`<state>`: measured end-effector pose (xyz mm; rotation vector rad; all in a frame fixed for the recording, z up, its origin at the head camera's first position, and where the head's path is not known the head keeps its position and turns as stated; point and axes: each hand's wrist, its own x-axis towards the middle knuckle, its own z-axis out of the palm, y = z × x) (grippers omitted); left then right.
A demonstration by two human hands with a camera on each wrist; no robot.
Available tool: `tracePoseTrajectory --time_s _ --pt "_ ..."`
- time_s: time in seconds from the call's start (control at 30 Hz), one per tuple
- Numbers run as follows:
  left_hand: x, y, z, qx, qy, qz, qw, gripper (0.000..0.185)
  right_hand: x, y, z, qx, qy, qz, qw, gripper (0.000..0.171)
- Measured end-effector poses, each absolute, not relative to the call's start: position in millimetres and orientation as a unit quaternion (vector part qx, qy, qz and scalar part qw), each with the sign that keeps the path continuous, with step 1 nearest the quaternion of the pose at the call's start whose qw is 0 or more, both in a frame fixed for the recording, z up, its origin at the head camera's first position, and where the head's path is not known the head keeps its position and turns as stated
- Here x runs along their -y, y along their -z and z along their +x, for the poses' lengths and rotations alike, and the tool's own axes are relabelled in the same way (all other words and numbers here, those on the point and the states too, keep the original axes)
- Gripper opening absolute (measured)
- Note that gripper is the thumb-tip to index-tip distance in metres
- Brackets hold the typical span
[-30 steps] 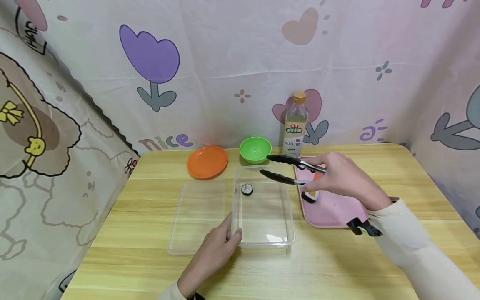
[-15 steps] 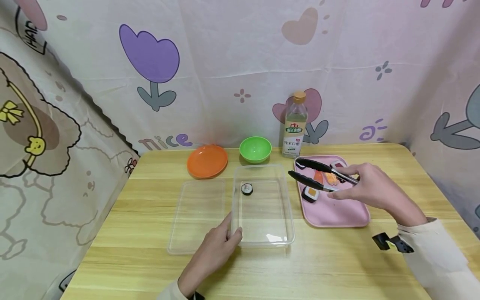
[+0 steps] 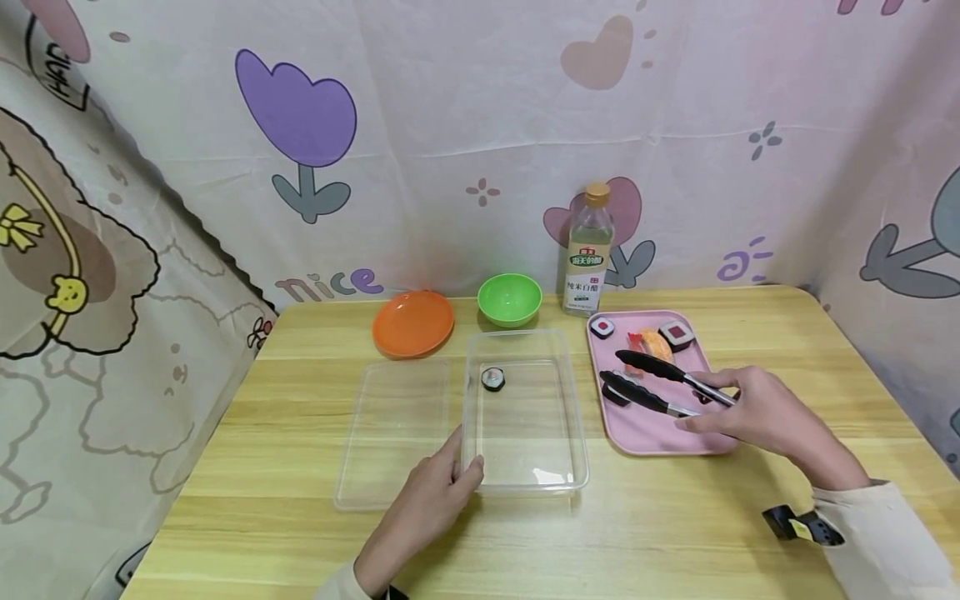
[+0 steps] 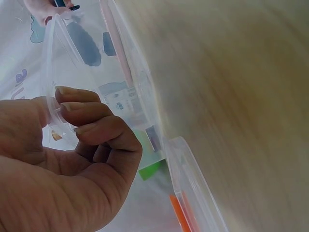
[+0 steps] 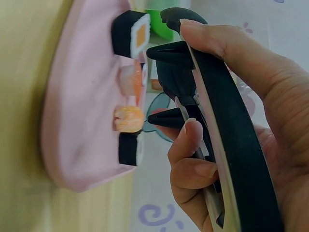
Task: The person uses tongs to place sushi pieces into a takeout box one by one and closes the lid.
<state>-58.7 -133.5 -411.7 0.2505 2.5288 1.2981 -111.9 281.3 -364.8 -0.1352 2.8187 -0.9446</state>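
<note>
My left hand pinches the near left corner of a clear plastic container; its thumb and curled fingers clamp the rim. One sushi roll lies at the container's far left. My right hand grips black tongs, whose arms stand apart, low over the pink tray. The tong tips hover at a sushi roll on the tray's left side. In the right wrist view the tongs sit beside several sushi pieces, among them an orange-centred roll.
A clear lid lies left of the container. An orange plate, a green bowl and a vinegar bottle stand at the table's back. More sushi is on the far end of the tray. Patterned cloth walls surround the table.
My right hand has drawn the tongs back from over the container, rightward and toward me, down over the pink tray. The left hand has stayed on the container corner.
</note>
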Motion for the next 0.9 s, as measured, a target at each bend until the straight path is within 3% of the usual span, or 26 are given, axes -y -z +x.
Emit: tracePoseTrajectory --time_s 0.9 --pt "134.4 413.0 -58.5 -0.881 -0.443 0.094 0.134 0.054 -292.0 395.5 -104.8 -0.947 0.307 -0.045 0.083 0.086"
